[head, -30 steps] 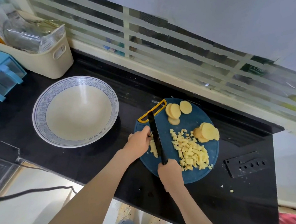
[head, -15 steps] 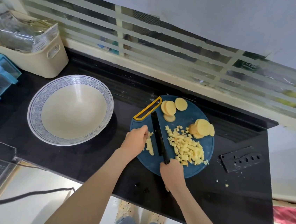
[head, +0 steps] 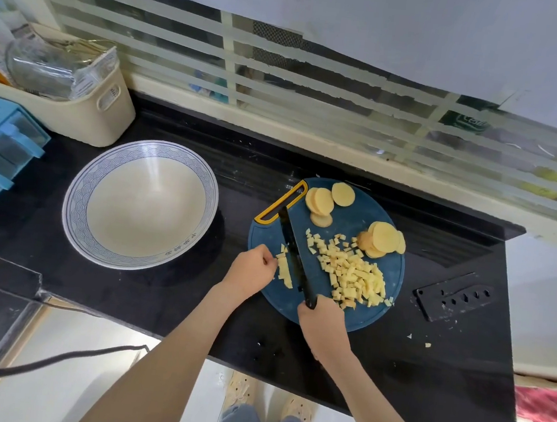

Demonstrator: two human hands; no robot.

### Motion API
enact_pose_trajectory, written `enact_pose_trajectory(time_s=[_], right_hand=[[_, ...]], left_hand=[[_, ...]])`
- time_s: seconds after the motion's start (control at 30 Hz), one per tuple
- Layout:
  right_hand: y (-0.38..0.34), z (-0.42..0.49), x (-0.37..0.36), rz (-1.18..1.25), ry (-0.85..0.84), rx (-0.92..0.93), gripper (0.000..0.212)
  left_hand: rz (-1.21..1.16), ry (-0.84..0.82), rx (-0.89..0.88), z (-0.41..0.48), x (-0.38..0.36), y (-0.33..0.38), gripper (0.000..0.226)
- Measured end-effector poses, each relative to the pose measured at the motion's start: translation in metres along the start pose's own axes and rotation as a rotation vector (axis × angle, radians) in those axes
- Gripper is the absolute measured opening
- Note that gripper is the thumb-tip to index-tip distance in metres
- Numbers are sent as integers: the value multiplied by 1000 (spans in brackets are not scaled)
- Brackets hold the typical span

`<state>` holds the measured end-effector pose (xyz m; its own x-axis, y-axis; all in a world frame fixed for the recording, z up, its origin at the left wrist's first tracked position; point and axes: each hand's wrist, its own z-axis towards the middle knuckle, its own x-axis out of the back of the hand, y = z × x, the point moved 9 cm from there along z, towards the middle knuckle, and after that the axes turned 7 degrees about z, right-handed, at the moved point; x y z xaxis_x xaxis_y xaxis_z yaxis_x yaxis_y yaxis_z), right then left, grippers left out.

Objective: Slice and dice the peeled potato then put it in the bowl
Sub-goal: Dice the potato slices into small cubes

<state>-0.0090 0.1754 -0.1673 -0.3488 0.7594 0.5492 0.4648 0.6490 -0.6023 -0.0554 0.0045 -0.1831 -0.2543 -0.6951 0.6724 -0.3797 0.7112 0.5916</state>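
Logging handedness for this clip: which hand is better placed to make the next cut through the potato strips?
Right. The right hand grips the knife, blade beside the potato strips that the left hand steadies.

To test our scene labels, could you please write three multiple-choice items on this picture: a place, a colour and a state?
1. Where is the bowl relative to the cutting board? A) on it B) left of it on the counter C) right of it
2. What colour is the cutting board? A) red B) white C) dark blue
3. What is the right hand doing? A) gripping the knife handle B) lying flat C) lifting the bowl

1 B: the bowl stands apart on the counter, left of the board.
2 C: its bare surface is dark blue.
3 A: its fingers curl round the handle, while the left hand holds the potato strips.
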Motion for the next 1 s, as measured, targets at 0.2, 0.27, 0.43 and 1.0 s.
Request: enact_pose_trajectory(time_s=[0.2, 0.27, 0.43, 1.0], right_hand=[[-3, -7, -6, -44, 0, 10, 17], [0, -7, -7, -47, 1, -11, 17], [6, -5, -12, -35, -7, -46, 15], [4, -5, -13, -44, 31, -12, 15]], left_hand=[[77, -79, -7, 0, -8, 4, 16], [88, -74, -11, -1, -9, 5, 17], [89, -70, -19, 1, -10, 5, 18], [74, -83, -23, 0, -12, 5, 18]])
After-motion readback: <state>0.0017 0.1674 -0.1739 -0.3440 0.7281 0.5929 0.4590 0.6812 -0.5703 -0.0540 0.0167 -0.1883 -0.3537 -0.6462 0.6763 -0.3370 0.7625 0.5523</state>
